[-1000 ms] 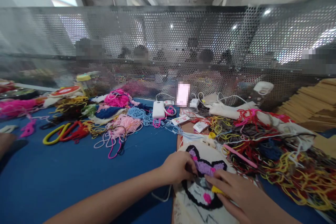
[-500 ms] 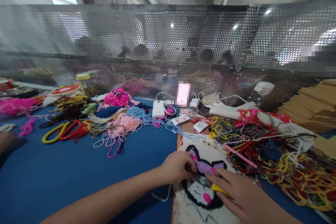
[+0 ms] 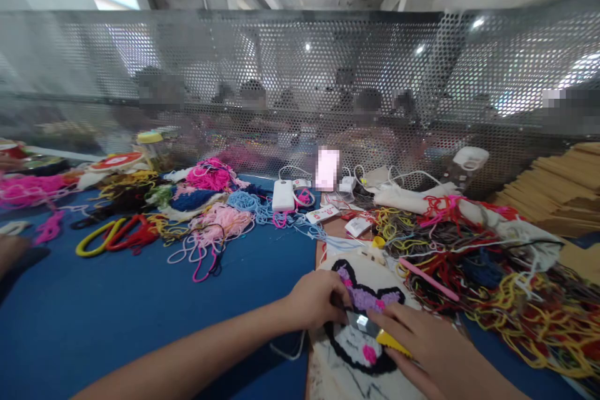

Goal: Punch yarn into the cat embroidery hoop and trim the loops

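A round cream fabric piece carries a yarn-tufted animal face with a black outline, purple yarn along its top and a pink spot. My left hand rests on its left side, fingers pinched at the black and purple yarn; what they pinch is hidden. My right hand lies over the right side and grips yellow-handled thread snips. Their shiny flat blade lies across the face, its tip close to my left fingers. Whether the blades are apart I cannot tell.
Tangled yarn and a pink pen-like stick lie right. Yarn heaps, a white power bank and a lit phone stand behind. A perforated metal screen crosses the back. Another person's hand shows far left.
The snips' blade has turned slightly and now catches the light more brightly over the face. Both my hands stay in nearly the same place.
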Demonstrator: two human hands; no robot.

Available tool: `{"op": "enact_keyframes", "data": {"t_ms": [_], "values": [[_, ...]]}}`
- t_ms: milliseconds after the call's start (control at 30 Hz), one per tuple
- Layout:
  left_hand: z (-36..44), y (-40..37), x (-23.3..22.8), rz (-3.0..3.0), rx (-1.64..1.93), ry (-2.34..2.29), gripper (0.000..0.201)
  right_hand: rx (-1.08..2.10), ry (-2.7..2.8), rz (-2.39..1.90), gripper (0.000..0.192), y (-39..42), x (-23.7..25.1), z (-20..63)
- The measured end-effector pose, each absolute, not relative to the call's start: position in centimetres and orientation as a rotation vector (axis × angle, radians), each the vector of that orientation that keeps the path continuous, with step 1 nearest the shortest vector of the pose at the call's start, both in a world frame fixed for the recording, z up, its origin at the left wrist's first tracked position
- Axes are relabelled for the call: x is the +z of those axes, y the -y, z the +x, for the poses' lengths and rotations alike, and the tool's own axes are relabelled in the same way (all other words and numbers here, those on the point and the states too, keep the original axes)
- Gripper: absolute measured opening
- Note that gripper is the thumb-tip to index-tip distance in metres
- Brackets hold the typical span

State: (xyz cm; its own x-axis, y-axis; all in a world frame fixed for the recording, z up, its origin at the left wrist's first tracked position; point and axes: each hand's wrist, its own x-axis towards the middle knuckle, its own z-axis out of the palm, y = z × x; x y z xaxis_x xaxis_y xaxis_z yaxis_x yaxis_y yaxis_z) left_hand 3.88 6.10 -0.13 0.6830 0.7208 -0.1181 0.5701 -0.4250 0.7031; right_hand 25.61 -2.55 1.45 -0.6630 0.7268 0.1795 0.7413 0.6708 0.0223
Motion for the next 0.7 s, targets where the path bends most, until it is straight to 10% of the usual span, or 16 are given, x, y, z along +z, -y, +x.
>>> {"op": "enact_keyframes", "data": {"t_ms": [700], "values": [[3.9,-6.0,0.2,2.138,0.250,-0.986,0.023,-0.278,2.662,-1.191,0.037,3.0,1.6,25.5]]}}
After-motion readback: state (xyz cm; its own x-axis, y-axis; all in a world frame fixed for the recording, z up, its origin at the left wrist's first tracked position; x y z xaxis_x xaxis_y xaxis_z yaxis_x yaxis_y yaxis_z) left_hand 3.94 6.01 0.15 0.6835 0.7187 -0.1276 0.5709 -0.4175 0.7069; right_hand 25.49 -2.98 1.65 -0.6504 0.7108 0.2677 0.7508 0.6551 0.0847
